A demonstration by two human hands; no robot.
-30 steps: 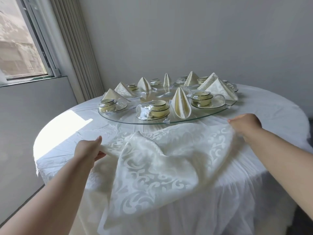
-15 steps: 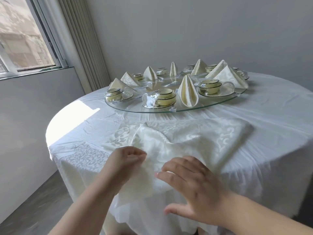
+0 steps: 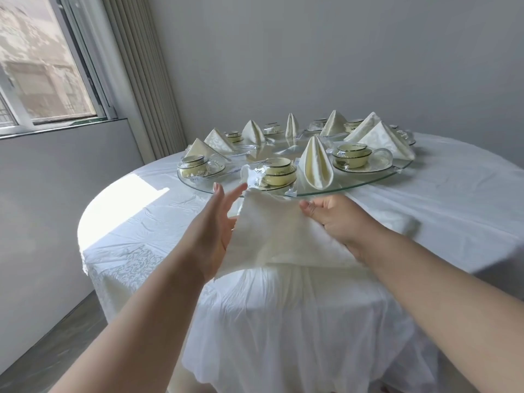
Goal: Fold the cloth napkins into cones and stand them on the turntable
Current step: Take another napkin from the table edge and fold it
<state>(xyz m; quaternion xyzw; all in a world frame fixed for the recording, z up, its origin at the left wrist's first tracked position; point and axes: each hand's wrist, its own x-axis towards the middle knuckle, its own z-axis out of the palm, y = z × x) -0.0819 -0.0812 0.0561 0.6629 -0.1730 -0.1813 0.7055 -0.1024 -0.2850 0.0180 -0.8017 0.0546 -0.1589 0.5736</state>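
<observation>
The left hand is open. Its fingers are straight and spread a bit, pointing up & away, w/ the palm flat against the left side of the napkin. It holds nothing, it just pushes on the cloth. The left arm comes in from the bottom left, wrist bent a little.

The right hand is curled, fingers pinched on the top right of the napkin. The thumb side is hidden, so how tight the grip is can't be told. The right arm comes in from the bottom right, over the cloth.

The napkin is cream, bunched up btwn the 2 hands into a rough peak. The peak points at the near rim of the turntable. Its low edge lies on the surface near the front edge, on the white tablecloth that hangs down.

The turntable is clear glass, just behind the hands. On it stand folded napkin cones; the nearest cone is upright, close to the rim. Beside it, to the left, is a cup on a saucer, and another cup is to the right. More cones & cups go round the back. A window is at the top left.
</observation>
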